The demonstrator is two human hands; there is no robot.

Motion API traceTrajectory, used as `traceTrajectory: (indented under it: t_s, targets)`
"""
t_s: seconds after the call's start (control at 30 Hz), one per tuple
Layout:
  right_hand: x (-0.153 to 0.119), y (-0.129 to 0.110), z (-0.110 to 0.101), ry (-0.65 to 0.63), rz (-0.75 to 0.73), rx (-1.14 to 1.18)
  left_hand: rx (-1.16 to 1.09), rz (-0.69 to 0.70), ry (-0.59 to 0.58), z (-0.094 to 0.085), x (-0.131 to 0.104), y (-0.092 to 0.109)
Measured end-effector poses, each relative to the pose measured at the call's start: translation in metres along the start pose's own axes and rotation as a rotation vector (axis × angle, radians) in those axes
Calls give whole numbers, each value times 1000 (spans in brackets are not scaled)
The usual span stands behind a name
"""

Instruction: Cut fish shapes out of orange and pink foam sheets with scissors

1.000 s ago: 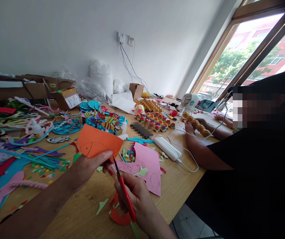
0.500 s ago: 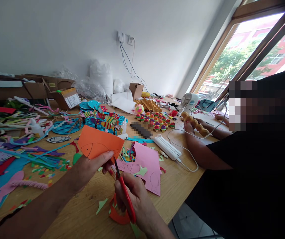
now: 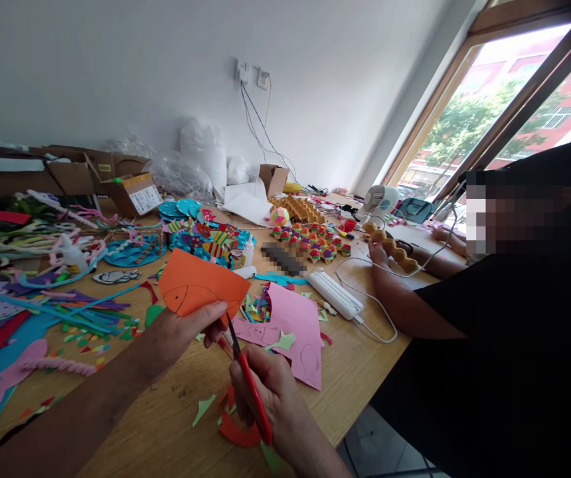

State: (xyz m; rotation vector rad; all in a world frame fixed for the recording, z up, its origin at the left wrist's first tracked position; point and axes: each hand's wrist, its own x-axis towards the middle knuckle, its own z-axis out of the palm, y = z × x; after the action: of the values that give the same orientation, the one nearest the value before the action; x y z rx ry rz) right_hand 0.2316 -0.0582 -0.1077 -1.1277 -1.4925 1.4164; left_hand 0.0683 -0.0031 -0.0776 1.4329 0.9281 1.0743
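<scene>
Pinched in my left hand (image 3: 186,332) is a piece of orange paper (image 3: 206,282) with a fish outline drawn on it. My right hand (image 3: 270,385) grips a pair of red-handled scissors (image 3: 254,392), whose dark blades meet the paper's lower right edge close to my left thumb. Below the scissors lies a curved orange paper scrap (image 3: 238,428) among light green scraps (image 3: 203,409). Just beyond my right hand rests a pink sheet (image 3: 300,325) with fish outlines, and a green cut-out lies on it.
A white power strip (image 3: 335,294) with a looping cable lies to the right. Pipe cleaners and paper bits (image 3: 91,312) cover the left side. Painted egg-carton cups (image 3: 310,239) stand farther back. At right, a co-worker (image 3: 514,318) holds an egg-carton strip (image 3: 390,247).
The orange paper has shifted very slightly right and its upper edge looks more curled. My hands and the scissors hold nearly the same position. The co-worker's head has moved a little.
</scene>
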Motion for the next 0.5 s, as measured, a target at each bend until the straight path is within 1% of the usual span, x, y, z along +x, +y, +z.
traceTrajectory:
  t_s: [0.27,0.37,0.5]
  targets:
    - [-2,4,0,19,-13,-40,115,-16,68,2,0,12]
    - [-1,4,1,22,-11,-12,88,-22,86,3,0,12]
    - [-1,4,2,24,-8,22,39,-39,68,5,-1,10]
